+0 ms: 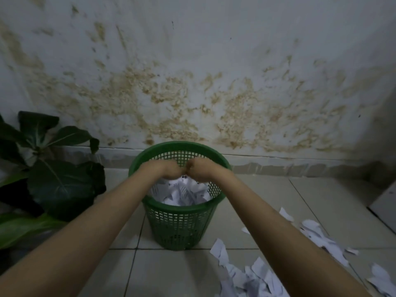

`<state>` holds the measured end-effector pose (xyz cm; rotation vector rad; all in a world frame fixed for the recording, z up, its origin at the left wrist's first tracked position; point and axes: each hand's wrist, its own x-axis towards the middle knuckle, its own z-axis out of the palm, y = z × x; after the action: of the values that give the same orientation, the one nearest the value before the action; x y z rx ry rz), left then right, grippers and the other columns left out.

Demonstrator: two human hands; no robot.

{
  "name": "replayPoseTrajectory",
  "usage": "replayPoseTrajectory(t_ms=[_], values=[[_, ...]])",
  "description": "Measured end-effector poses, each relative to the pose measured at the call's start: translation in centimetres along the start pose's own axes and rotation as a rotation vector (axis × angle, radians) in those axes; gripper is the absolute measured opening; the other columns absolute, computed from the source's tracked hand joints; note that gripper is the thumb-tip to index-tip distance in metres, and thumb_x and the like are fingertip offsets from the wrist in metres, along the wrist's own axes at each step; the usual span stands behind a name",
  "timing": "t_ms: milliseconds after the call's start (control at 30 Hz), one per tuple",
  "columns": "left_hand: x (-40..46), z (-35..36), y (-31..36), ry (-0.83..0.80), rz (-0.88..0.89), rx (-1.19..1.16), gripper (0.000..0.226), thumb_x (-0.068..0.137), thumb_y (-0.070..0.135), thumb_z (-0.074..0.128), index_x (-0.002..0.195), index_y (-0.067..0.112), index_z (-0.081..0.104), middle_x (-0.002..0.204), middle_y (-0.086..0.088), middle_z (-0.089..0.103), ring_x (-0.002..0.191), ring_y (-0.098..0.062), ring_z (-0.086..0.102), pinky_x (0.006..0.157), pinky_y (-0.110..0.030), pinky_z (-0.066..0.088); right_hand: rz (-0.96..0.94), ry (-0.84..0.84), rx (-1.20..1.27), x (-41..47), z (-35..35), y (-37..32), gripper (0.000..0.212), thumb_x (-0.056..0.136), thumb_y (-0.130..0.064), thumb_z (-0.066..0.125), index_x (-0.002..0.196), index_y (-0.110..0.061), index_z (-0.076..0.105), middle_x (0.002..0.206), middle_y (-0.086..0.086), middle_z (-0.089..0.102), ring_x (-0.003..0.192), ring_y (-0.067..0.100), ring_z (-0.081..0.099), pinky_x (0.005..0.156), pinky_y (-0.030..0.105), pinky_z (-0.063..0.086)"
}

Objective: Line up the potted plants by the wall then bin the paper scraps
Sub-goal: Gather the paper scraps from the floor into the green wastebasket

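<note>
1. Hands: the left hand (166, 169) and the right hand (198, 169) hang together over the mouth of the green basket (182, 219), knuckles nearly touching. Both are motion-blurred; the fingers point down and cannot be told as curled on paper or spread in release.
2. Bin contents: white scraps in the basket (182, 192) fill the lower part, below the rim.
3. Remaining work: a loose pile of paper scraps (252, 277) lies on the tiled floor (171, 273) to the right of the basket, with strays reaching towards the right edge.
4. Plants: one potted plant (49, 172) stands by the wall (192, 61), left of the basket; its pot is hidden by leaves.
5. Risk, spill: the hands sit towards the far rim. Light paper let go there may drift outside or catch in the mesh.
6. Risk, tipping: the basket is light and narrow at its base. A forearm touching the near rim may knock it over.
7. Risk, omission: the far strays on the right are easily missed.
</note>
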<state>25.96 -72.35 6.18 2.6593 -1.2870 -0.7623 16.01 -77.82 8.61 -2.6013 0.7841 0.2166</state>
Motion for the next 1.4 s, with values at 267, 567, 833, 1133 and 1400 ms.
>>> replayPoseTrajectory(t_ms=[267, 567, 833, 1133, 1400], values=[[-2.0, 2.4, -0.9, -0.336, -0.160, 0.368, 0.076, 0.090, 0.051, 0.044, 0.150, 0.018, 0.012, 0.156, -0.004, 0.019, 0.142, -0.022, 0.026, 0.116, -0.036, 0.026, 0.119, -0.372, -0.114, -0.7, 3.0, 0.2, 0.066, 0.091, -0.025, 0.053, 0.148, -0.014, 0.021, 0.147, 0.010, 0.035, 0.124, 0.029, 0.046, 0.103, 0.038, 0.043], [-5.3, 0.0, 4.1, 0.028, 0.110, 0.504, 0.076, 0.092, 0.048, 0.044, 0.150, 0.019, 0.004, 0.157, -0.016, 0.000, 0.145, -0.037, 0.004, 0.116, -0.055, 0.006, 0.145, -0.056, -0.384, -2.4, 0.8, 1.3, 0.046, 0.098, -0.024, 0.038, 0.143, -0.015, 0.034, 0.152, 0.017, 0.026, 0.142, 0.042, 0.014, 0.114, 0.057, 0.018], [-8.9, 3.2, 11.5, 0.133, 0.404, 0.543, 0.067, 0.095, 0.045, 0.038, 0.149, 0.016, 0.011, 0.157, -0.019, 0.001, 0.145, -0.035, 0.005, 0.116, -0.053, 0.008, 0.230, 0.147, 0.044, -13.1, -0.5, 10.2, 0.049, 0.097, -0.023, 0.041, 0.145, -0.020, 0.030, 0.151, 0.006, 0.033, 0.137, 0.026, 0.034, 0.112, 0.045, 0.029], [-8.5, 11.2, 20.2, 0.025, 0.638, 0.637, 0.066, 0.097, 0.046, 0.033, 0.149, 0.017, 0.007, 0.157, -0.015, 0.004, 0.144, -0.031, 0.011, 0.116, -0.050, 0.012, 0.596, 0.202, 0.206, -25.3, 0.5, 20.5, 0.046, 0.098, -0.022, 0.040, 0.143, -0.018, 0.033, 0.149, 0.008, 0.036, 0.131, 0.025, 0.041, 0.100, 0.029, 0.034], [-5.2, 18.4, 20.9, -0.202, 0.575, 0.639, 0.068, 0.097, 0.047, 0.033, 0.150, 0.015, 0.004, 0.158, -0.014, 0.001, 0.145, -0.031, 0.009, 0.117, -0.046, 0.017, 0.945, 0.153, 0.364, -30.4, 7.7, 28.5, 0.048, 0.098, -0.022, 0.041, 0.144, -0.009, 0.032, 0.151, 0.012, 0.033, 0.135, 0.027, 0.037, 0.105, 0.029, 0.032]])
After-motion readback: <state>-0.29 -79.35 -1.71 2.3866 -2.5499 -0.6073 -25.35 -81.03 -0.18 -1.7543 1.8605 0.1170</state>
